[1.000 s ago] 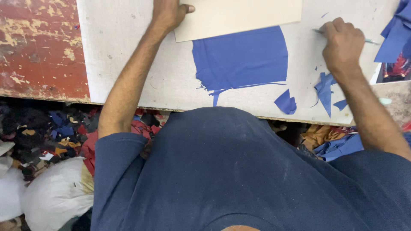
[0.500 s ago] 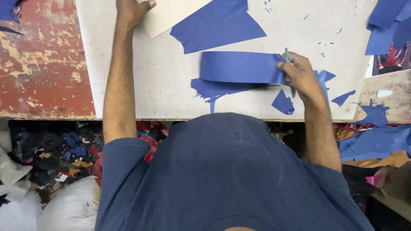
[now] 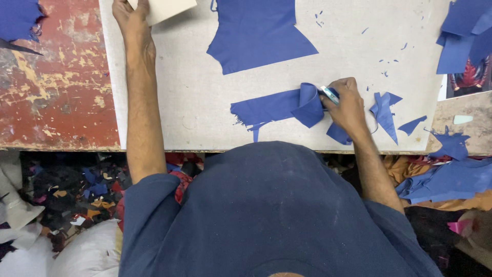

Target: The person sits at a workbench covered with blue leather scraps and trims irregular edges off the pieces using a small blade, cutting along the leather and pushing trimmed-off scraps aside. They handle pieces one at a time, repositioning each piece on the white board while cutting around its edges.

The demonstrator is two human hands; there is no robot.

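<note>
Blue strip now folded further leftward.

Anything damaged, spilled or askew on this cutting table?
Blue offcuts and tiny snippets litter the board by the right hand. The strip it holds has a frayed left end. More scraps cover the floor.

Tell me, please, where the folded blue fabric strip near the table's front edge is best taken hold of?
Probably its flat left end: the blue strip lies spread out there, free of other things, while its right end is curled over and already pinched by the right hand. Coming from the left, across bare board, the left hand would meet nothing in between.
</note>
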